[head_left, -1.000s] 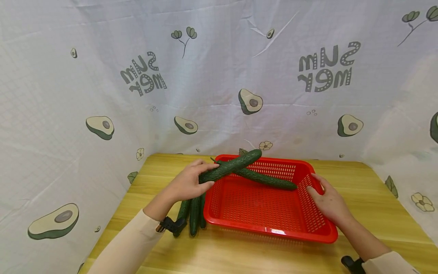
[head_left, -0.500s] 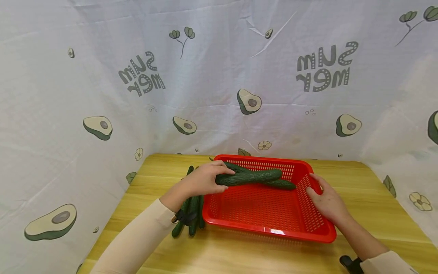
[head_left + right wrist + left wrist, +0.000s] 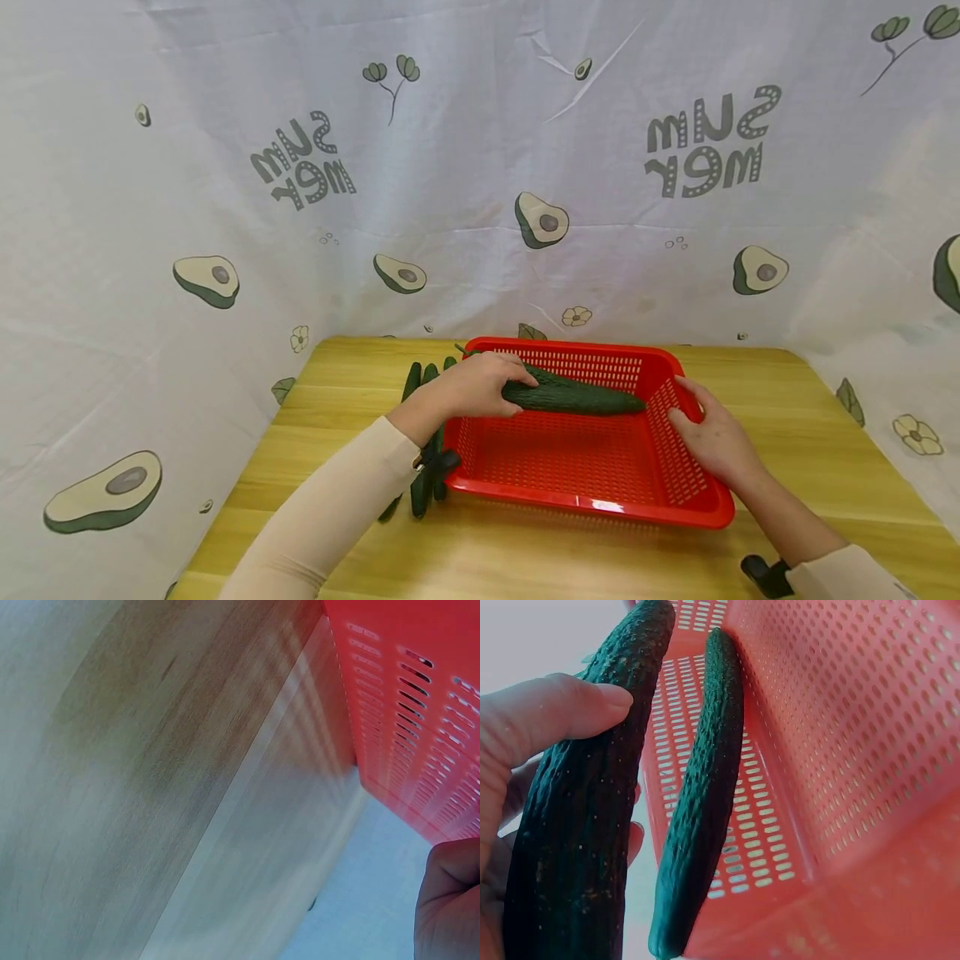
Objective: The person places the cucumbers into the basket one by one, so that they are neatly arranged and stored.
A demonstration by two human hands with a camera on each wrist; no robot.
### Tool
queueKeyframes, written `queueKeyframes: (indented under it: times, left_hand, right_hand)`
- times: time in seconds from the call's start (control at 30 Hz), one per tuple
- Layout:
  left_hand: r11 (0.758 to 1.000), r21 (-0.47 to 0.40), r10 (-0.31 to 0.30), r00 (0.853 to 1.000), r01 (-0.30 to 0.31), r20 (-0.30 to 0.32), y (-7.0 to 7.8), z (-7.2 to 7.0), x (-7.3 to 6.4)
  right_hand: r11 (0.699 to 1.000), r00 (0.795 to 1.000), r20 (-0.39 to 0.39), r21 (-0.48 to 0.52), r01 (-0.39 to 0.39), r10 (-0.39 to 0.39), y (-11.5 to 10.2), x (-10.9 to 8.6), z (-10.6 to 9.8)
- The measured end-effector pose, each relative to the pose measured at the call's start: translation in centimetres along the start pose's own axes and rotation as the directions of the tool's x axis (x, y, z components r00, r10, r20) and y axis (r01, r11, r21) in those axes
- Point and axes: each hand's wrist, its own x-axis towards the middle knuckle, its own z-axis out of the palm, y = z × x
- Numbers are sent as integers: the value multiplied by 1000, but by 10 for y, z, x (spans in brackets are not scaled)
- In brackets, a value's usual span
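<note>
And here we are at a yellow wood-grain table (image 3: 322,404), its planks bright with glare towards the near side. Behind it and down both flanks we've got a pale sheet (image 3: 450,179) printed with avocados, flowers and "summer" in mirrored lettering, creased near the top. On the boards sits a red basket (image 3: 570,501), its near rim catching the light. Left hand (image 3: 483,385): fingers and thumb wrapped around a thick cucumber (image 3: 577,825), over the basket's left part. A second cucumber (image 3: 705,787) lies inside along the far wall; whether the two touch, we can't tell. Right hand (image 3: 716,437) grips the basket's right wall. Three more cucumbers (image 3: 418,500) lie side by side on the wood, just left of the basket.
</note>
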Motion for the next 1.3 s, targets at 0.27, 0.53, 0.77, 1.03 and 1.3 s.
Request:
queueKeyframes:
  times: [0.27, 0.53, 0.77, 1.03, 1.3]
  left_hand:
    - [999, 22, 22, 999, -23, 27, 8, 0, 29]
    - [1000, 23, -14, 995, 11, 102, 8, 13, 50]
    - [996, 60, -74, 989, 66, 128, 3, 25, 59]
    - [995, 77, -67, 993, 60, 93, -8, 44, 65]
    - [989, 147, -45, 997, 35, 65, -7, 51, 71]
  right_hand:
    - [1000, 1000, -4, -13, 7, -7, -1, 0, -1]
    - [998, 1000, -17, -55, 19, -20, -2, -1, 2]
    - [1000, 1000, -19, -20, 19, -20, -1, -2, 3]
    - [1000, 1000, -11, -29, 10, -10, -2, -1, 3]
    - [999, 1000, -12, -27, 25, -25, 1, 0, 1]
